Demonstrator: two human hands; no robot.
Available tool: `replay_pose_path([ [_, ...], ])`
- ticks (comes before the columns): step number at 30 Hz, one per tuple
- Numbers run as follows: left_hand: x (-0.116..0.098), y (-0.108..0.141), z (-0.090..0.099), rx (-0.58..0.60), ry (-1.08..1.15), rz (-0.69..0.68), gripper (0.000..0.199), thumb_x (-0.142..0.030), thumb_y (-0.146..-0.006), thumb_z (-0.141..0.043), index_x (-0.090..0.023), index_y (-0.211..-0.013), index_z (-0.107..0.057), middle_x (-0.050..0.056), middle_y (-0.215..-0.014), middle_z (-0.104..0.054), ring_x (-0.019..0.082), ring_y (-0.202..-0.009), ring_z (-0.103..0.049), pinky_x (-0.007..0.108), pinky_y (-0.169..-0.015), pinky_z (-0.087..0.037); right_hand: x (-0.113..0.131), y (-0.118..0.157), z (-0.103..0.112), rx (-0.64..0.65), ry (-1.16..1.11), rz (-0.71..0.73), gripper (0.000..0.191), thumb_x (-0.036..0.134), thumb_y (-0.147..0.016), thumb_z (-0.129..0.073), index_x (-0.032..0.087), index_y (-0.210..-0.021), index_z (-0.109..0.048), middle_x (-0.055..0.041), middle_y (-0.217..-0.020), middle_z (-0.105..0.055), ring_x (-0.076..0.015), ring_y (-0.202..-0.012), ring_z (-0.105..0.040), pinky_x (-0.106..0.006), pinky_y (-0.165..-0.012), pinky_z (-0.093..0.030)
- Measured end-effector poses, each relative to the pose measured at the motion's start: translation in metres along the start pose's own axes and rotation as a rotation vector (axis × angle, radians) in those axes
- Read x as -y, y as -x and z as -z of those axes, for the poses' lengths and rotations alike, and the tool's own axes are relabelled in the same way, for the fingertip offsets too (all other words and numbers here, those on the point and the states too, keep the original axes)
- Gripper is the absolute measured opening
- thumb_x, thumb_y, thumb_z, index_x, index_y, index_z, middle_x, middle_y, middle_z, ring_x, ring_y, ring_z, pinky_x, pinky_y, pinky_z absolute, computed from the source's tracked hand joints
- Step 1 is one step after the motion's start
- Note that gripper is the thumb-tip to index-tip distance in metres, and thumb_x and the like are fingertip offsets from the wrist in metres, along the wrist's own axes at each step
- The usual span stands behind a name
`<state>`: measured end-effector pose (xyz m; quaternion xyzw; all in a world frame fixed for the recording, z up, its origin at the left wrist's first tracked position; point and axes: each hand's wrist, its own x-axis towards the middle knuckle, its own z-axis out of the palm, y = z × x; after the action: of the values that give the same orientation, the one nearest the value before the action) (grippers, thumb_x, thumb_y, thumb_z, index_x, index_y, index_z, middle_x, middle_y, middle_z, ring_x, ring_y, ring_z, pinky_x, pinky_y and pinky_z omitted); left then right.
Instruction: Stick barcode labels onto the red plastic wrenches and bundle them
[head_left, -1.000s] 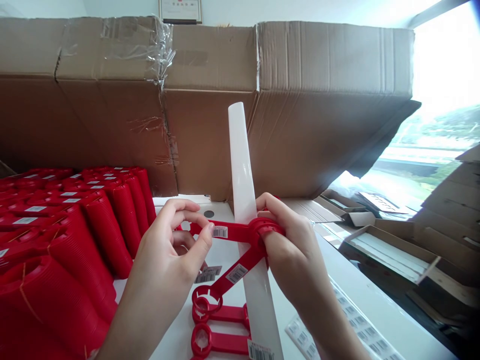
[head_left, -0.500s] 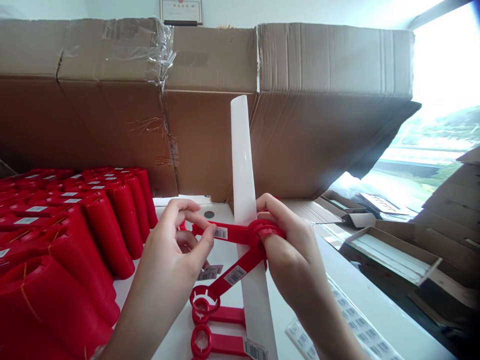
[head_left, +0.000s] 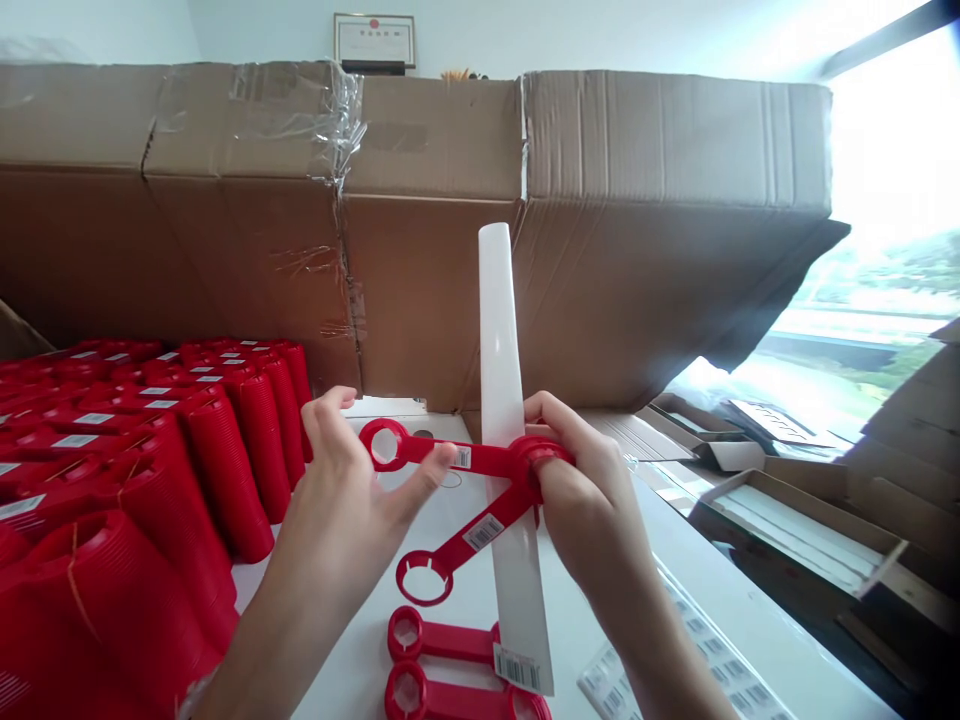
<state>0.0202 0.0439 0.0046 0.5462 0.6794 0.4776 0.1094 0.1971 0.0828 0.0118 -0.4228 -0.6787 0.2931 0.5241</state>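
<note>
My right hand (head_left: 592,480) is closed around the overlapping ring ends of several red plastic pieces, each a flat bar with a ring at the end. The upper red bar (head_left: 484,461) points left and carries a barcode label; the lower red bar (head_left: 469,535) slants down-left, its label showing. My left hand (head_left: 352,480) has its fingers spread apart, and its thumb lies against the upper bar's label. Behind the bars, a long white strip (head_left: 501,340) rises, with a barcode label near its lower end. More red ring-ended bars (head_left: 457,642) lie below on the table.
Dense stacks of red pieces (head_left: 210,460) stand at the left, some banded. Big cardboard boxes (head_left: 420,290) overhang the far side. Label sheets (head_left: 712,640) lie at the right on the white table (head_left: 787,620). Open cartons (head_left: 795,510) with white strips sit beyond its right edge.
My left fingers have spread away from the upper bar's end, baring its ring, while the thumb stays at the label. My right hand keeps its grip. The view has tilted up slightly.
</note>
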Motion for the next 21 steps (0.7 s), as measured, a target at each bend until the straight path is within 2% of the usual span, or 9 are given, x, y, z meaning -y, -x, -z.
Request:
replay_pose_path([
  [4, -0.011, 0.008, -0.009, 0.056, 0.095, -0.008, 0.096, -0.082, -0.071, -0.065, -0.026, -0.137, -0.025, 0.018, -0.155, -0.026, 0.037, -0.116, -0.063, 0.049, -0.08, -0.058, 0.0, 0.002, 0.0, 0.004, 0.016, 0.003, 0.016, 0.012, -0.078, -0.042, 0.024, -0.074, -0.052, 0.0027, -0.06, -0.058, -0.0162, -0.057, -0.055, -0.023, -0.042, -0.031],
  [9, -0.011, 0.008, -0.011, 0.101, 0.214, 0.042, 0.097, -0.078, -0.067, -0.073, -0.03, -0.137, -0.025, 0.016, -0.161, -0.016, 0.032, -0.105, -0.07, 0.046, -0.078, -0.061, 0.003, 0.002, -0.001, -0.002, -0.006, 0.019, 0.015, 0.011, -0.076, -0.042, 0.024, -0.071, -0.049, 0.0034, -0.058, -0.055, -0.0148, -0.053, -0.05, -0.023, -0.042, -0.03],
  [12, -0.01, 0.005, -0.002, 0.146, 0.314, 0.12, 0.088, -0.08, -0.076, -0.064, -0.032, -0.139, -0.026, 0.015, -0.156, -0.031, 0.029, -0.095, -0.074, 0.046, -0.082, -0.06, 0.004, -0.001, 0.002, -0.022, -0.01, 0.01, 0.015, 0.012, -0.076, -0.042, 0.024, -0.071, -0.05, 0.0031, -0.059, -0.056, -0.0145, -0.052, -0.047, -0.023, -0.041, -0.031],
  [15, -0.004, -0.003, 0.009, 0.204, 0.493, 0.192, 0.068, -0.076, -0.088, -0.051, -0.028, -0.133, -0.031, 0.013, -0.135, -0.054, 0.028, -0.094, -0.076, 0.045, -0.084, -0.062, 0.004, -0.006, 0.008, -0.073, 0.012, 0.001, 0.013, 0.014, -0.074, -0.044, 0.024, -0.071, -0.052, 0.002, -0.059, -0.056, -0.0157, -0.053, -0.049, -0.023, -0.041, -0.033],
  [18, 0.006, -0.013, 0.016, 0.237, 0.613, 0.209, 0.052, -0.061, -0.092, -0.06, -0.028, -0.124, -0.034, 0.009, -0.125, -0.059, 0.025, -0.092, -0.078, 0.041, -0.08, -0.064, 0.003, -0.011, 0.017, -0.152, 0.053, 0.004, 0.011, 0.015, -0.07, -0.045, 0.024, -0.068, -0.052, 0.0002, -0.06, -0.056, -0.0167, -0.054, -0.051, -0.024, -0.041, -0.033],
  [21, 0.013, -0.019, 0.021, 0.287, 0.611, 0.208, 0.055, -0.041, -0.088, -0.072, -0.029, -0.125, -0.032, 0.005, -0.121, -0.062, 0.019, -0.083, -0.078, 0.035, -0.083, -0.062, 0.002, -0.015, 0.026, -0.234, 0.071, -0.01, 0.009, 0.016, -0.066, -0.046, 0.024, -0.067, -0.052, -0.001, -0.059, -0.055, -0.0174, -0.054, -0.052, -0.024, -0.039, -0.03],
])
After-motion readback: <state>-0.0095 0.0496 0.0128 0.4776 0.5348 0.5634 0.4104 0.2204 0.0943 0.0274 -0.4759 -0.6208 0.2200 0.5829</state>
